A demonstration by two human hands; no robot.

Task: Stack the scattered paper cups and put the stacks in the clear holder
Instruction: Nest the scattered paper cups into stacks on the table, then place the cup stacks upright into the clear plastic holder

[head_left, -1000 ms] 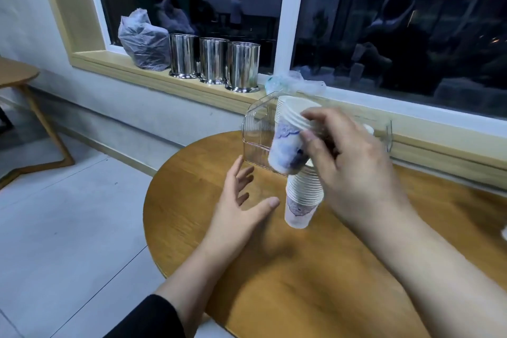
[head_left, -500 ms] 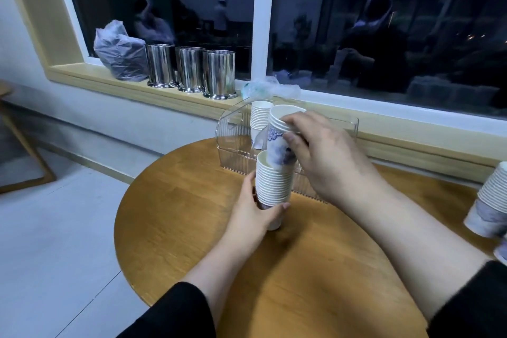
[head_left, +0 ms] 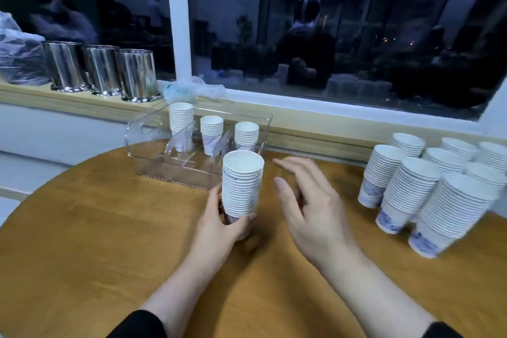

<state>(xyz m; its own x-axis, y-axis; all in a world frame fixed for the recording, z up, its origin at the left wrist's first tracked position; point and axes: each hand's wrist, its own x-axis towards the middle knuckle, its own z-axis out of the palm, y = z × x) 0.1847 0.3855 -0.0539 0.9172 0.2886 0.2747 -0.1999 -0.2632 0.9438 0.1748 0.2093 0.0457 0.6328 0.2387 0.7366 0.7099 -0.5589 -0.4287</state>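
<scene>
Left hand (head_left: 219, 221) grip: curled round base of upright paper cup stack (head_left: 242, 186) on worktop (head_left: 82, 228) | right hand (head_left: 307, 200): fingers spread, empty, just right of stack | clear holder (head_left: 145, 145): directly beyond stack; left hand nearer.

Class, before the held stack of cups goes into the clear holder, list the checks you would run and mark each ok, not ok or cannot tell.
1. Left hand grips the stack near its base: ok.
2. Stack stands upright on the table: ok.
3. Right hand is off the stack, fingers spread: ok.
4. Holder has a free slot; its front-left part looks bare: ok.
5. Three stacks already stand in the holder's back row: ok.
6. Cups in the stack fully nested: cannot tell.
</scene>
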